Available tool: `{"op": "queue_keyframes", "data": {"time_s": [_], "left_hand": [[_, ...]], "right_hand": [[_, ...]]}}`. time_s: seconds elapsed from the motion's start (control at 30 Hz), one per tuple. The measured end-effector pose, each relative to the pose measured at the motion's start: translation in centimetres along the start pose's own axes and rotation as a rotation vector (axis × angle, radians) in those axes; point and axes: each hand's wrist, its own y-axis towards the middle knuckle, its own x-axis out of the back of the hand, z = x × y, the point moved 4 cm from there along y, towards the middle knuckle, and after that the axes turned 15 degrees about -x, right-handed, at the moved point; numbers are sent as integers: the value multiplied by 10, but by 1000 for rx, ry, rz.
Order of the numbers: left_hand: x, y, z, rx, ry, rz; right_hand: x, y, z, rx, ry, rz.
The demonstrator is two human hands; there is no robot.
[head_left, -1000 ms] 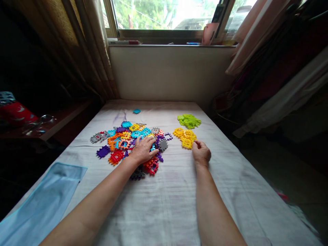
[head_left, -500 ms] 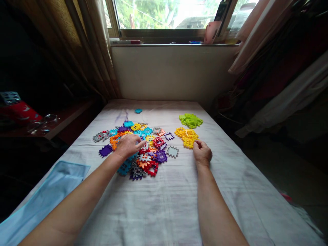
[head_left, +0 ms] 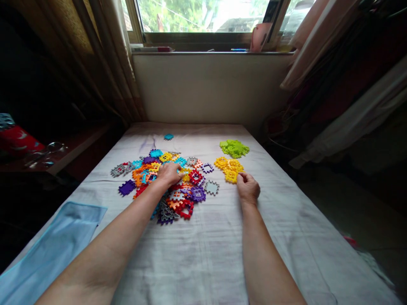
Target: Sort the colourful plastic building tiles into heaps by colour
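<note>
My left hand (head_left: 170, 174) reaches into a heap of plastic interlocking tiles, its fingers closed on the edge of a yellow window-like tile (head_left: 185, 174). Around it lie a red tile (head_left: 196, 177), a purple tile (head_left: 198, 194) and several orange, blue and grey ones. My right hand (head_left: 248, 188) rests on the sheet with its fingers curled in. Its fingertips are at the near edge of a small pile of yellow tiles (head_left: 231, 175); whatever lies inside them is hidden. Just behind is a lime-green pile (head_left: 234, 148).
A pale sheet (head_left: 203, 258) covers the bed-like surface. One blue tile (head_left: 168, 137) lies apart near the far edge. A light blue cloth (head_left: 63, 237) is at the left. Glasses (head_left: 56, 147) sit on a dark side table. A pink cup (head_left: 260, 37) stands on the windowsill.
My left hand has moved right and slightly away across the heap, onto the yellow tile, uncovering orange and blue tiles on its left. My right hand stays beside the yellow pile.
</note>
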Motion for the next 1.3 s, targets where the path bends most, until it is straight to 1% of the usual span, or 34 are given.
{"op": "queue_keyframes", "data": {"time_s": [0.17, 0.27, 0.33, 0.4, 0.5, 0.57, 0.63, 0.77, 0.87, 0.93, 0.97, 1.0, 1.1, 1.13, 1.17, 1.23, 1.3], "left_hand": [[6, -7, 6, 31, -132, -112], [13, -9, 9, 39, -238, -186], [17, -8, 5, 20, -308, -224], [17, -8, -4, -15, -379, -237], [8, -8, -27, -95, -493, -216], [-1, -8, -43, -153, -586, -200], [-9, -8, -54, -186, -661, -198], [-19, -7, -59, -179, -709, -205], [-20, -7, -60, -181, -702, -176], [-18, -9, -61, -198, -655, -153], [-16, -10, -61, -215, -607, -147], [-13, -12, -61, -241, -537, -143], [-3, -21, -55, -314, -233, -102], [-1, -24, -51, -319, -127, -70], [2, -27, -44, -309, -32, -34], [7, -32, -29, -260, 112, 36], [12, -36, -15, -211, 195, 81]], "right_hand": [[-1, -1, 0, 20, 74, -12], [-4, -4, 4, 40, 133, 21], [-7, -8, 10, 83, 175, 67], [-13, -16, 16, 139, 234, 157], [-24, -32, 27, 191, 342, 375], [-30, -42, 32, 193, 397, 532], [-32, -50, 37, 166, 453, 647], [-31, -55, 42, 128, 544, 759], [-33, -58, 44, 142, 525, 812], [-34, -55, 43, 145, 500, 774], [-34, -52, 41, 134, 495, 710], [-32, -46, 37, 113, 491, 614], [-24, -24, 20, 6, 449, 244], [-22, -17, 13, -29, 418, 149], [-21, -10, 6, -59, 385, 86], [-22, 1, -6, -94, 330, 42], [-26, 8, -13, -77, 285, 33]]}}
